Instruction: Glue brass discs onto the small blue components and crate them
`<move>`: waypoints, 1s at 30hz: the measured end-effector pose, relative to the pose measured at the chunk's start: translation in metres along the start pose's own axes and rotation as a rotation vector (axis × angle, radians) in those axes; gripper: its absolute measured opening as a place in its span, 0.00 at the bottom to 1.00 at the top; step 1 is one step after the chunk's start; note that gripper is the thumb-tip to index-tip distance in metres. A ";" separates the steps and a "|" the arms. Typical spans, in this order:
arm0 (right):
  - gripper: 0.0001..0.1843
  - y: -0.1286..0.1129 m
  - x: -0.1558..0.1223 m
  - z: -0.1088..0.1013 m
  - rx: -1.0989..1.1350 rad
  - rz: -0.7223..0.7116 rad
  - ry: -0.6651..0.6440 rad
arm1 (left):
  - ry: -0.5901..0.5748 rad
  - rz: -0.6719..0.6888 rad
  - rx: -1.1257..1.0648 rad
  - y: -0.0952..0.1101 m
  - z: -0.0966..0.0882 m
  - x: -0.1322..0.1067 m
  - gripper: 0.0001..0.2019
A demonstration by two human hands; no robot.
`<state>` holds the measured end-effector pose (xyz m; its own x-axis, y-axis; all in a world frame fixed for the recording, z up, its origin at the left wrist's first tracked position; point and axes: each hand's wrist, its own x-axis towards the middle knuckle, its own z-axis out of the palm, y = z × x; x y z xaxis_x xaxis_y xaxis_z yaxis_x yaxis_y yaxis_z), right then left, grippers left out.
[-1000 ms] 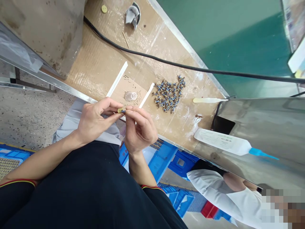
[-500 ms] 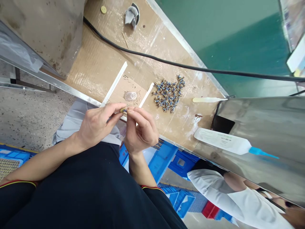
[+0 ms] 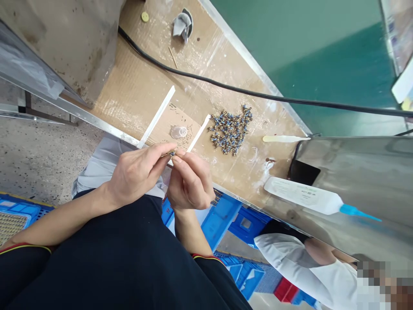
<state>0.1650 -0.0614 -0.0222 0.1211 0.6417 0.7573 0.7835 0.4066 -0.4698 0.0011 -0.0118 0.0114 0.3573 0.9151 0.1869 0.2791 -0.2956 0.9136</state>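
Over the table's near edge, my left hand [image 3: 137,172] and my right hand [image 3: 191,178] meet with their fingertips pinched together. Between them sits a small blue and brass-coloured part [image 3: 173,153], mostly covered by the fingers. Both hands are closed on it. Just beyond the fingertips, a small clear plastic cup [image 3: 178,131] stands on a cardboard piece [image 3: 163,128] strewn with tiny dark pins [image 3: 186,138]. To the right of the cardboard lies a pile of small blue and brass-coloured parts [image 3: 230,129].
A black cable [image 3: 206,78] crosses the table. At the right lie a white bottle with a blue nozzle [image 3: 303,196] and a pale plastic stick [image 3: 284,138]. A metal box [image 3: 58,38] stands at the left. Blue crates [image 3: 222,219] sit below the table; a person in white [image 3: 290,258] is nearby.
The view has shifted slightly. My fingertips have drawn closer around the small part, hiding more of it; a yellowish piece that showed between them is now covered.
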 end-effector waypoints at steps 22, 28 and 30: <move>0.10 -0.009 0.014 -0.010 0.405 0.467 -0.032 | 0.082 -0.022 -0.046 0.013 0.007 -0.004 0.10; 0.06 -0.007 0.007 -0.013 0.298 0.396 0.016 | 0.064 -0.012 -0.028 0.020 0.012 -0.004 0.11; 0.05 -0.006 0.003 -0.014 0.268 0.402 0.026 | 0.056 -0.025 -0.038 0.020 0.015 -0.005 0.11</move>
<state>0.1695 -0.0710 -0.0110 0.3995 0.7674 0.5015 0.4874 0.2855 -0.8252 0.0187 -0.0261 0.0237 0.3004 0.9361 0.1829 0.2533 -0.2632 0.9309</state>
